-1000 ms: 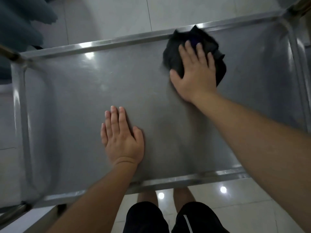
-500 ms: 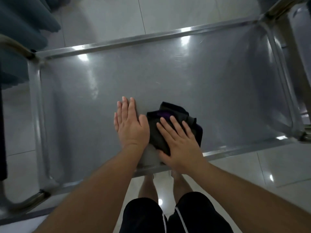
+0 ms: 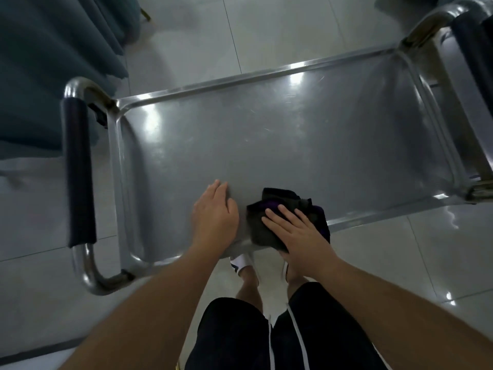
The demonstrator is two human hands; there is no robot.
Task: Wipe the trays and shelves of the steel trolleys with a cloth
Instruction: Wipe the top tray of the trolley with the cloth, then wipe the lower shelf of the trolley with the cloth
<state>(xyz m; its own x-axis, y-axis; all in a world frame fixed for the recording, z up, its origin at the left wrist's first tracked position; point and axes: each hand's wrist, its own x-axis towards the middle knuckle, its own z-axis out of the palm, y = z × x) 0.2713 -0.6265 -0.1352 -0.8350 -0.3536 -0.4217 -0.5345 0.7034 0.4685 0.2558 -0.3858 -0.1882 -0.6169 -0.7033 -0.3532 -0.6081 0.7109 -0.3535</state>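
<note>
The steel trolley's top tray (image 3: 293,145) fills the middle of the head view, with a raised rim all round. A crumpled black cloth with purple in it (image 3: 277,209) lies at the tray's near edge. My right hand (image 3: 296,233) presses flat on the cloth, fingers spread, and the cloth's near part hangs over the rim. My left hand (image 3: 214,213) rests palm down on the bare tray just left of the cloth, holding nothing.
A steel handle with a dark grip (image 3: 77,180) curves off the trolley's left end. A second handle and frame (image 3: 469,49) stand at the right end. Blue-grey curtains (image 3: 48,62) hang at the upper left. Glossy tiled floor (image 3: 400,268) surrounds the trolley, with my legs below.
My right hand dragged the cloth from the tray's far edge back to the near edge beside my left hand. The view has pulled back, showing both trolley ends.
</note>
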